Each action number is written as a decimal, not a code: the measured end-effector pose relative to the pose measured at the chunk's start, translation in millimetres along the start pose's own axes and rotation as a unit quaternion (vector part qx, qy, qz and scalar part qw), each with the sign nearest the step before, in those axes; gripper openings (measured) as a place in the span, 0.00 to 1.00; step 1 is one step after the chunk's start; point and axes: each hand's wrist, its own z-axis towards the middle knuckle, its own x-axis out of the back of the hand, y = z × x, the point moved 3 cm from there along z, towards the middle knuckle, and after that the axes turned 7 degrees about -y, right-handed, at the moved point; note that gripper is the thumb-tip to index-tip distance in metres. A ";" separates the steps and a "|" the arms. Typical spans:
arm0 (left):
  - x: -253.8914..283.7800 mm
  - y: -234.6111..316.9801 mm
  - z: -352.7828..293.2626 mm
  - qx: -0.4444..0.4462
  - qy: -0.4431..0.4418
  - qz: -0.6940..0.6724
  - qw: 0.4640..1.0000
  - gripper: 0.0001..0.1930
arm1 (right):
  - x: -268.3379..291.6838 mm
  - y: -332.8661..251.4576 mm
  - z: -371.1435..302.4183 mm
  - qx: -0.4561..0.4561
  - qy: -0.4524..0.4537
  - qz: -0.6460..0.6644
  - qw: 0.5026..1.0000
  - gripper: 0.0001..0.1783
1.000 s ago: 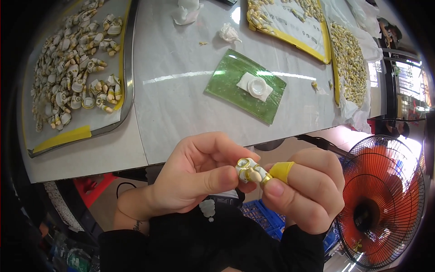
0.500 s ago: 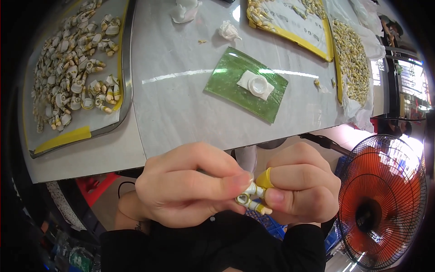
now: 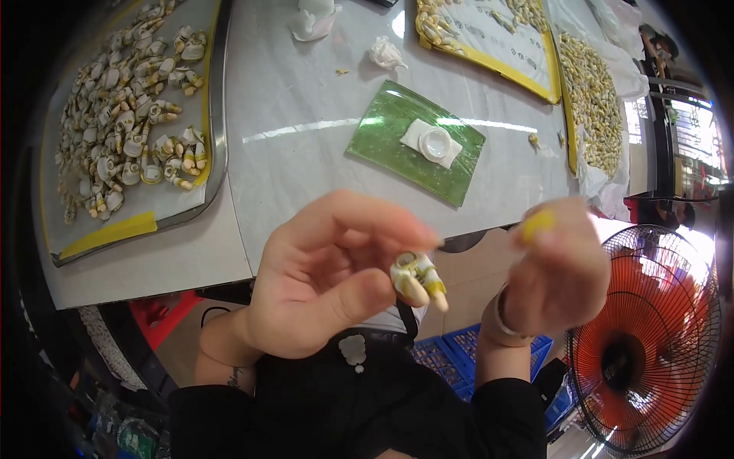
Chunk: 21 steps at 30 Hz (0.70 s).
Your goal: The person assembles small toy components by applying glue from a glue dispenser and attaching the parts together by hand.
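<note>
My left hand [image 3: 317, 279] is closed lightly on a small white-and-yellow figurine piece [image 3: 417, 277], held by thumb and fingers over the table's front edge. Two stubby beige-tipped legs point downward from it, and a round hollow shows on its upper side. To the right, my right hand [image 3: 562, 268] is raised apart from the piece, with a yellow cover on one finger. Motion smears its fingers, so whether they hold anything cannot be made out. Beyond the hands a small round clear dish [image 3: 436, 143] rests on a white pad upon a green glass plate [image 3: 390, 126].
On the left, a tray [image 3: 164, 224] holds many similar pieces. A yellow-edged tray [image 3: 508, 69] and a heap of small yellowish parts [image 3: 589, 99] lie at the far right. Crumpled tissue [image 3: 386, 52] sits at the back. An orange fan [image 3: 646, 336] stands close on the right.
My right hand has come off the figurine piece and moved up and right. My left hand has risen slightly and turned, its fingers loosened, with the piece still in it.
</note>
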 end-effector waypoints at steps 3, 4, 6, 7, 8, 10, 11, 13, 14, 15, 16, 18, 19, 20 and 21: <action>5.5 -0.9 -3.9 0.036 -0.007 -0.044 0.998 0.17 | 19.0 45.6 1.8 -0.082 0.014 -0.250 0.965 0.11; 7.0 -2.6 -6.7 0.069 0.007 -0.097 0.993 0.17 | 22.8 58.0 1.5 -0.080 0.012 -0.246 0.966 0.11; 10.2 -7.7 -6.7 0.034 -0.013 -0.087 0.996 0.17 | 25.1 85.2 -2.8 -0.159 -0.087 -0.330 0.926 0.10; 10.1 -8.3 -6.7 -0.001 -0.038 -0.078 0.996 0.17 | 24.5 89.6 -5.8 -0.160 -0.101 -0.309 0.932 0.08; 8.8 -6.4 -6.6 -0.001 -0.039 -0.078 0.996 0.17 | 23.5 90.1 -8.0 -0.159 -0.100 -0.309 0.932 0.08; 6.6 -3.8 -7.0 0.044 -0.010 -0.091 0.995 0.16 | 20.6 88.0 -11.0 -0.151 -0.086 -0.308 0.935 0.07; 6.0 -3.8 -7.1 0.045 -0.010 -0.091 0.995 0.16 | 19.3 86.4 -10.5 -0.150 -0.085 -0.320 0.932 0.06; 5.4 -2.9 -6.7 0.033 -0.005 -0.081 0.996 0.15 | 18.3 88.4 -10.4 -0.145 -0.080 -0.317 0.934 0.06; 8.6 -4.1 -7.6 0.033 -0.005 -0.080 0.996 0.15 | 17.8 89.0 -10.1 -0.140 -0.075 -0.313 0.936 0.05; 11.8 -5.3 -9.5 0.017 -0.051 -0.097 0.994 0.14 | 17.4 87.8 -9.9 -0.140 -0.074 -0.313 0.936 0.05; 12.7 -5.1 -10.2 0.001 -0.097 -0.114 0.989 0.14 | 18.3 86.2 -9.7 -0.157 -0.067 -0.310 0.935 0.06; 12.4 -3.7 -9.4 0.006 -0.095 -0.115 0.989 0.14 | 22.9 84.1 -11.7 -0.174 -0.059 -0.310 0.933 0.06; 11.6 -3.8 -8.7 0.011 -0.093 -0.117 0.989 0.14 | 28.3 84.9 -14.9 -0.185 -0.072 -0.303 0.932 0.06; 11.9 -3.5 -9.9 0.012 -0.099 -0.119 0.988 0.14 | 32.1 85.2 -17.0 -0.197 -0.084 -0.296 0.931 0.06; 14.3 -2.6 -13.0 0.005 -0.086 -0.095 0.992 0.14 | 31.4 84.4 -17.1 -0.198 -0.080 -0.302 0.929 0.06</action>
